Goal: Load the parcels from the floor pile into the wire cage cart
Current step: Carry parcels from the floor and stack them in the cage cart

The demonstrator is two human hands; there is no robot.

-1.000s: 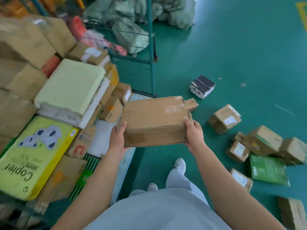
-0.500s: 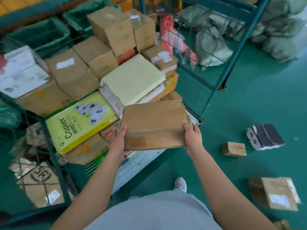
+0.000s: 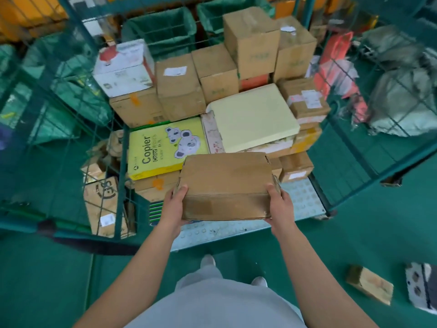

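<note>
A flat brown cardboard parcel [image 3: 227, 183] hangs level over the front of the wire cage cart's metal floor [image 3: 300, 200]. My left hand [image 3: 173, 207] grips its left end and my right hand [image 3: 280, 204] grips its right end. Inside the cart lie several parcels: a yellow Copier paper box [image 3: 160, 150], a pale yellow flat pack [image 3: 253, 117] and brown cartons stacked at the back [image 3: 250, 41]. The cart's green frame [image 3: 121, 159] stands on both sides; its front is open toward me.
A small brown parcel [image 3: 370, 284] and a black-and-white box [image 3: 423, 285] lie on the green floor at lower right. Another cage with cartons [image 3: 101, 204] stands to the left. A cage with grey sacks [image 3: 402, 98] stands to the right.
I have turned left from the floor pile to face the cart squarely. The parcel, still held by both hands, has come over the cart's front edge.
</note>
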